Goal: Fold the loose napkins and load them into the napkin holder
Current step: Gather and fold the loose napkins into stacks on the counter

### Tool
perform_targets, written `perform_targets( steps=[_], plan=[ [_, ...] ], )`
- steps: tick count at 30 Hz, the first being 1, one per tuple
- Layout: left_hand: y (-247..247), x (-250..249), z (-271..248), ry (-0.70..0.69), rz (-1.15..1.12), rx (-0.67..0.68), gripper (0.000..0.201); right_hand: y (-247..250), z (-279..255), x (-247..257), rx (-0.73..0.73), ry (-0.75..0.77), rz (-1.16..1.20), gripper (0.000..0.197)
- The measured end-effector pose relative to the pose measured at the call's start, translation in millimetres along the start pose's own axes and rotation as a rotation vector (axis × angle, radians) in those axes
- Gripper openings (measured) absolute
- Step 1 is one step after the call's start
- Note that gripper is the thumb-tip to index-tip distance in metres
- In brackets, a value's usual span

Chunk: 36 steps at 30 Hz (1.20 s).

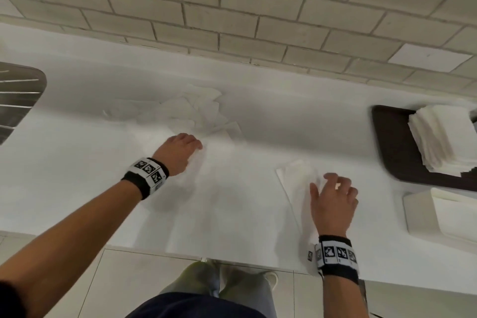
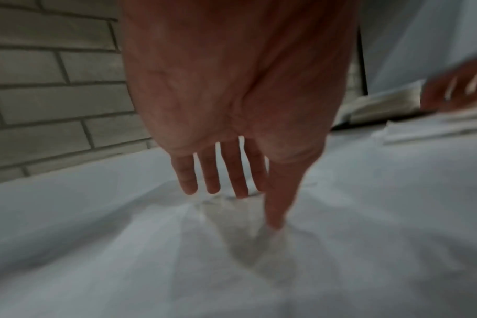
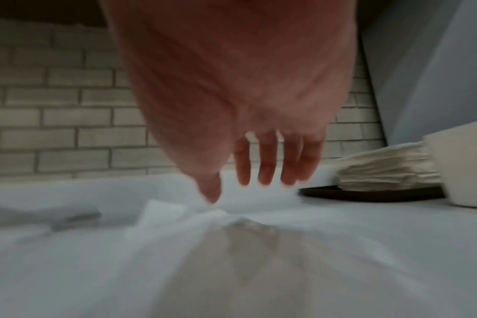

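White counter (image 1: 77, 175): loose napkins (image 1: 196, 108) far centre, folded napkin (image 1: 294, 175) near right, dark tray (image 1: 392, 147) and napkin holder (image 1: 418, 214) far right.

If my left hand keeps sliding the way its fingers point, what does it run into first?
Most likely the pile of loose napkins, lying just beyond the left hand toward the tiled wall. Blur hides whether the fingertips already touch its near edge.

left hand (image 1: 180, 150): fingers straight, palm down | right hand (image 1: 333, 201): fingers spread, relaxed

Head view downward; wrist views low, toward shared tiled wall (image 2: 55, 103).
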State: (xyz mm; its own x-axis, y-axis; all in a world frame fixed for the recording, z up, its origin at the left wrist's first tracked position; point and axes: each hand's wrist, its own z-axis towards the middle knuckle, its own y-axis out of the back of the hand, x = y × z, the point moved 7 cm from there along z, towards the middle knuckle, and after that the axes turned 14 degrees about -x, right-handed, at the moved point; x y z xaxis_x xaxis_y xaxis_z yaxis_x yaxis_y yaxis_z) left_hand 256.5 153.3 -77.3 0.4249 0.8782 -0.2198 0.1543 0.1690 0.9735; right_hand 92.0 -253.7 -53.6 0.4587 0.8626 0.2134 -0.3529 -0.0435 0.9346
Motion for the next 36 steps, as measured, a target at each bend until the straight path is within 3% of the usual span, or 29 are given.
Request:
perform_targets(
  steps=[2, 4, 7, 10, 11, 13, 16, 19, 21, 23, 26, 30, 36],
  plan=[
    [-3, 16, 4, -0.040, 0.109, 0.062, 0.064, 5, 8, 44, -0.103, 0.008, 0.189, 0.031],
    [-4, 18, 10, -0.086, 0.171, 0.105, 0.060, -13, 15, 103, 0.033, 0.026, 0.395, 0.024],
    [-4, 13, 16, -0.131, 0.187, 0.140, 0.045, -52, 17, 193, 0.202, 0.081, 0.549, 0.031],
    [-2, 11, 17, -0.152, 0.176, 0.106, 0.029, -92, 17, 252, 0.333, 0.110, 0.403, 0.055],
    [-2, 10, 16, -0.159, 0.167, 0.086, 0.023, -101, 18, 261, 0.358, 0.111, 0.335, 0.054],
    [2, 13, 10, -0.126, 0.105, 0.045, 0.015, -114, 25, 271, 0.389, 0.098, 0.288, 0.039],
    [14, 28, -5, 0.100, -0.140, -0.041, 0.022, -100, 42, 284, 0.389, 0.058, 0.442, 0.025],
    [25, 38, -26, 0.391, -0.579, -0.201, 0.028, -48, 61, 297, 0.371, -0.052, 0.770, 0.021],
    [14, 34, -43, 0.603, -0.912, -0.212, 0.024, -2, 70, 301, 0.272, -0.092, 0.953, 0.019],
    [-7, 22, -58, 0.730, -1.143, -0.184, 0.020, 41, 67, 302, 0.188, -0.095, 1.143, 0.024],
    [-41, 5, -73, 0.857, -1.353, -0.121, 0.021, 73, 45, 296, 0.190, -0.049, 1.324, 0.046],
    [-60, -16, -81, 1.017, -1.685, -0.062, 0.030, 32, -21, 269, 0.391, -0.077, 1.193, 0.038],
    [-49, -20, -82, 1.085, -1.756, -0.138, 0.030, -41, -109, 215, 0.598, -0.188, 0.958, 0.036]
  ],
)
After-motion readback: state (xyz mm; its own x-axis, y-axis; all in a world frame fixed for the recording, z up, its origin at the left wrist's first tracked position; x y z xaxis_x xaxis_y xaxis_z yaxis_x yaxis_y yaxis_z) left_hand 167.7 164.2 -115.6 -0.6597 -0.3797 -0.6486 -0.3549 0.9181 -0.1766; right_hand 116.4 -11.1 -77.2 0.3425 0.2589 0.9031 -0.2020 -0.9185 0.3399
